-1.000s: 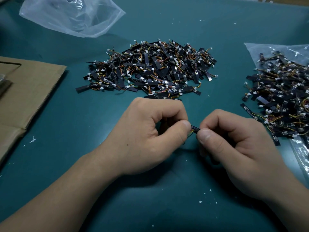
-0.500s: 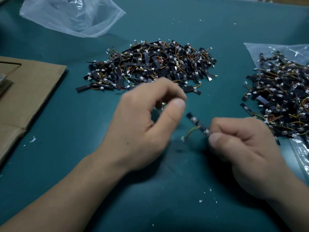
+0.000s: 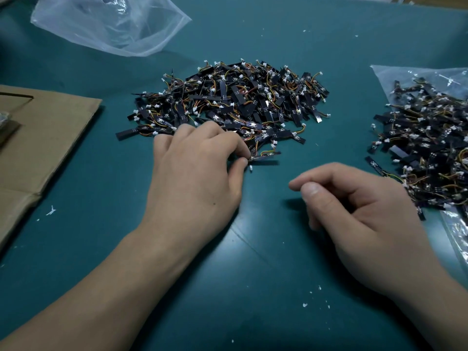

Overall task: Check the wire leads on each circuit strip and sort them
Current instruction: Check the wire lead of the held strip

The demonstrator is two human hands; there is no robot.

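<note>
A large heap of black circuit strips [image 3: 240, 102] with orange and yellow wire leads and white plugs lies on the green mat at centre. My left hand [image 3: 197, 178] reaches to the heap's near edge; its thumb and forefinger pinch one circuit strip [image 3: 266, 155] there. A second heap of strips [image 3: 425, 148] lies at the right on a clear plastic bag [image 3: 395, 74]. My right hand [image 3: 354, 211] hovers between the two heaps with loosely curled fingers, and I see nothing in it.
A crumpled clear plastic bag [image 3: 114, 24] lies at the back left. Flat brown cardboard [image 3: 45, 138] covers the left side of the green mat [image 3: 253, 262]. Small white flecks are scattered on the mat near my wrists.
Both hands held one strip, then parted. My left hand moved forward to the central heap and pinched a strip. The strip my right hand held is gone from it.
</note>
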